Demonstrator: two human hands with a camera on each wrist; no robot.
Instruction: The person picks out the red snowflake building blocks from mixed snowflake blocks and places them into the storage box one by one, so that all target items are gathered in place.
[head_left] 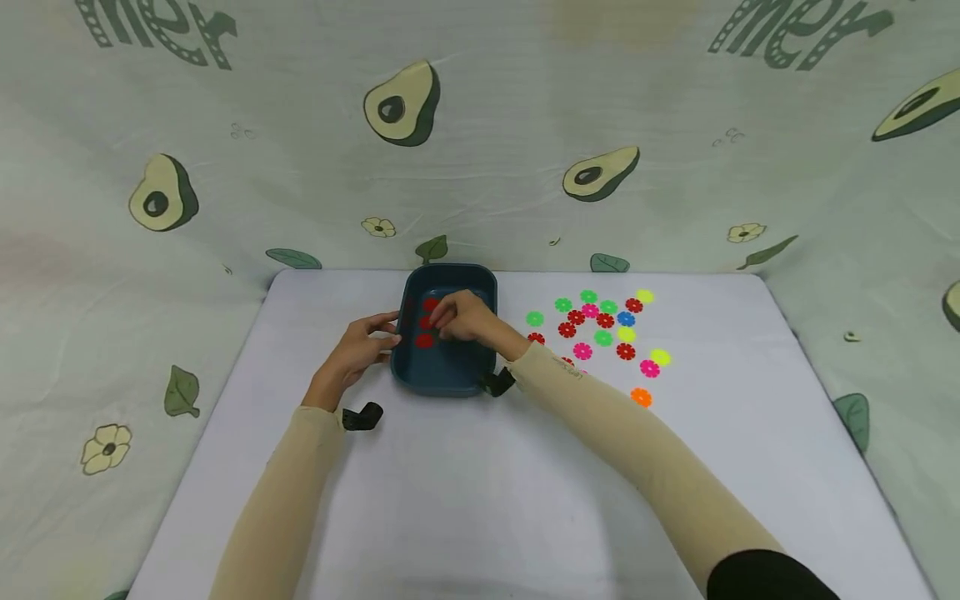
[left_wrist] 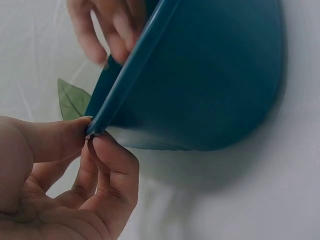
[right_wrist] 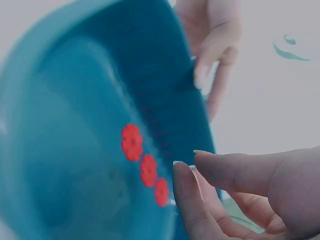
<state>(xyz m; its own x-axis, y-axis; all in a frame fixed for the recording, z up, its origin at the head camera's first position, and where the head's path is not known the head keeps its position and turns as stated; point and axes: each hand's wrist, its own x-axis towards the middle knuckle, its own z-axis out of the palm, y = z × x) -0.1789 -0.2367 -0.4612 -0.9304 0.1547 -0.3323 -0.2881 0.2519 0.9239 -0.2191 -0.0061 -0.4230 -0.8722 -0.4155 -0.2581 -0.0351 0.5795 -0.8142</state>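
Note:
A dark blue rectangular tray [head_left: 444, 390] with raised walls stands toward the back of the table. My left hand [head_left: 360, 350] pinches its left rim between thumb and fingers, as the left wrist view shows close up. Inside the tray, three red flower-shaped discs [right_wrist: 131, 142] lie in a row along the left wall. Over them hovers my right hand [head_left: 467, 317], its fingers bent and pointing left. In the right wrist view the thumb and index fingertips [right_wrist: 186, 176] are close together, with nothing visible between them.
To the right of the tray lie scattered flower-shaped discs in several colours, among them a blue disc [head_left: 626, 318], an orange disc [head_left: 641, 397] and a green disc [head_left: 535, 318]. Behind the white table [head_left: 465, 500] hangs an avocado-printed cloth [head_left: 495, 200].

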